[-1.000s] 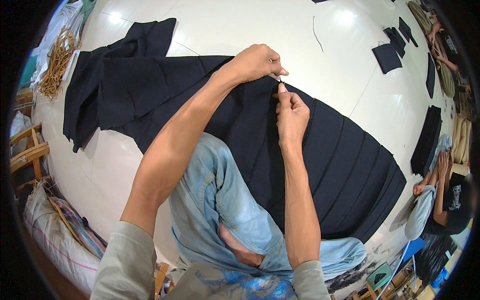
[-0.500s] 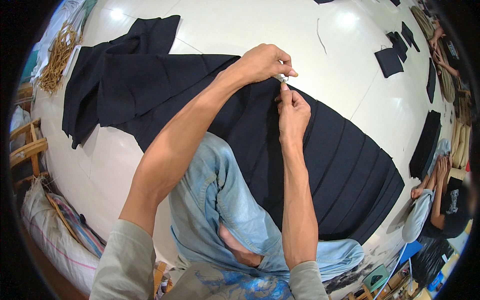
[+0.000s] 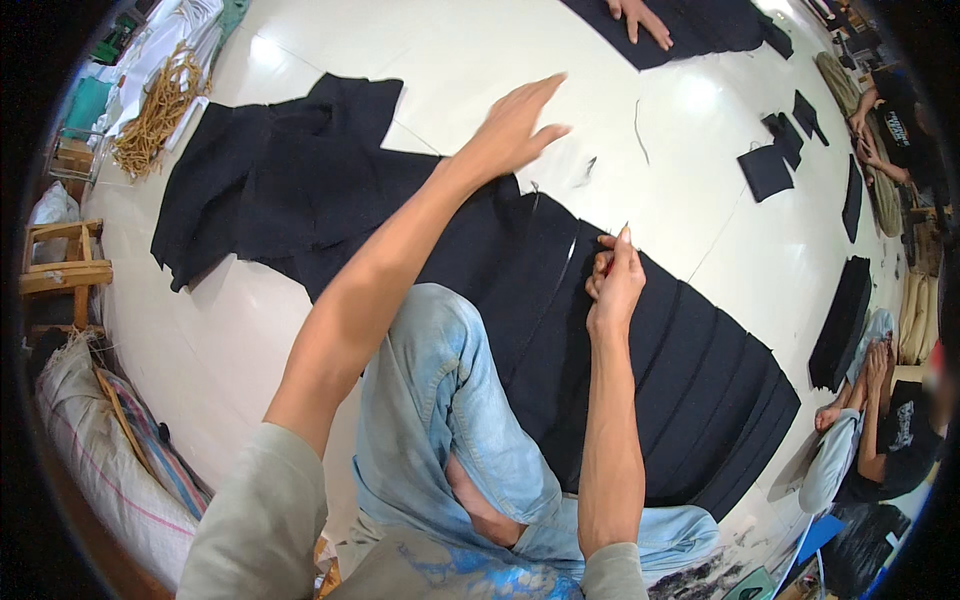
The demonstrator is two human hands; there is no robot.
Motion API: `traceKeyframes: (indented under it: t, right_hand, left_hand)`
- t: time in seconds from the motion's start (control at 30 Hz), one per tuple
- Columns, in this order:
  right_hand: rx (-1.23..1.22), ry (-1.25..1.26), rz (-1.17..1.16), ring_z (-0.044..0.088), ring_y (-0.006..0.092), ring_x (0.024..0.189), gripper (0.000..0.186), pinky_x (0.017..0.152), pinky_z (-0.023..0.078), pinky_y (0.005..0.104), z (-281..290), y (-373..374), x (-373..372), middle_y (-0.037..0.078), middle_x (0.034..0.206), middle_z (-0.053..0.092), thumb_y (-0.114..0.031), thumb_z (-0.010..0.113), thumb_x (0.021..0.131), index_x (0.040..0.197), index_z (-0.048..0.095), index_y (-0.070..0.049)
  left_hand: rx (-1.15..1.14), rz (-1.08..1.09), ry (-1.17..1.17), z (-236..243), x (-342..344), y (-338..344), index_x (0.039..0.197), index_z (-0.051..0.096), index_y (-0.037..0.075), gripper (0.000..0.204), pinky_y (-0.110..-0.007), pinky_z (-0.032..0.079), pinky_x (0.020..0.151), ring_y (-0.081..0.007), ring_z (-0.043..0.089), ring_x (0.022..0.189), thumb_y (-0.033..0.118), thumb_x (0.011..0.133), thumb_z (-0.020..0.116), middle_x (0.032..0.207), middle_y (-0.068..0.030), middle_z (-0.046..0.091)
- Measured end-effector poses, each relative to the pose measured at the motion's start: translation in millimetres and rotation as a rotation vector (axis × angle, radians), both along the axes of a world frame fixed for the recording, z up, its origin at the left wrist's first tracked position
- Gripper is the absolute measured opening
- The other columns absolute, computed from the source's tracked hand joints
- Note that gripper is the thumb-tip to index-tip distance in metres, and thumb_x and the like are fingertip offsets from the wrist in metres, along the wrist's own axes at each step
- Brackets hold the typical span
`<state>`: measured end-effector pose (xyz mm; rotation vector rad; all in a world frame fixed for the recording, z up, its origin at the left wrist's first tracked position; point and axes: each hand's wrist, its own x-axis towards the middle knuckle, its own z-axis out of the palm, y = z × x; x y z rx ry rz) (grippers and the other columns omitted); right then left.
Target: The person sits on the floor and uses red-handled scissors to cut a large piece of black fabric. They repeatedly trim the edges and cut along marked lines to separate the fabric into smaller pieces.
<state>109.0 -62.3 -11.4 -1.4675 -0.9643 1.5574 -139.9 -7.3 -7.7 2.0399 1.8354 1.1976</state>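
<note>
Several black fabric pieces [image 3: 520, 290] lie overlapped like a fan on the floor before my knees. Above their far edge, my left hand [image 3: 512, 132] is open and slightly blurred, fingers stretched and thumb apart, with nothing in it. Just right of it, a small dark scrap [image 3: 588, 172] shows against the pale floor. My right hand [image 3: 615, 280] is closed over the right part of the fabric, near its far edge. It pinches a small thin pointed tool with a bit of red; the fingers hide most of it. A narrow light slit shows between two pieces beside that hand.
Crumpled black fabric [image 3: 290, 160] extends to the left. Small black pieces [image 3: 768, 172] and a loose thread [image 3: 641, 130] lie on the floor. Another person's hand [image 3: 642, 22] rests on black cloth at the top. People sit at right. Tan strips [image 3: 160, 120] and a sack [image 3: 110, 440] are at left.
My hands, together at the fabric's far edge before, are now apart. The left has opened and lifted away; the right has moved right and down. Another person's hand and cloth have appeared at the top.
</note>
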Motion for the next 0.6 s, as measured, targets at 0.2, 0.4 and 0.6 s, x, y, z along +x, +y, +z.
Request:
traceKeyframes:
  t: [0.2,0.4,0.6]
  right_hand:
    - [0.576,-0.599,0.148,0.056,0.0212,0.065,0.031,0.061,0.044,0.0413,33,-89,36,0.008,0.072,0.055,-0.029,0.061,0.102,0.096,0.06,0.001]
    - [0.763,-1.182,0.288,0.04,0.035,0.142,0.03,0.114,0.024,0.0644,-24,-158,137,0.021,0.152,0.044,-0.028,0.062,0.099,0.097,0.054,0.001]
    - [0.891,-1.267,0.32,0.035,0.0336,0.148,0.033,0.116,0.018,0.0693,-34,-133,191,0.017,0.159,0.039,-0.03,0.061,0.099,0.109,0.054,0.0]
  left_hand:
    - [-0.28,0.245,0.33,-16,-32,-206,0.152,0.042,0.006,0.059,-0.053,0.016,0.123,-0.0353,0.028,0.15,0.032,0.102,0.056,0.16,-0.0152,0.037]
    - [-0.422,0.444,0.491,-32,-38,-314,0.154,0.042,0.011,0.06,-0.061,0.01,0.122,-0.0341,0.021,0.153,0.043,0.103,0.048,0.162,-0.0139,0.034]
    - [-0.648,0.539,0.466,-5,-32,-292,0.152,0.042,0.011,0.072,-0.057,0.042,0.096,-0.032,0.047,0.128,0.046,0.092,0.059,0.152,-0.0127,0.046]
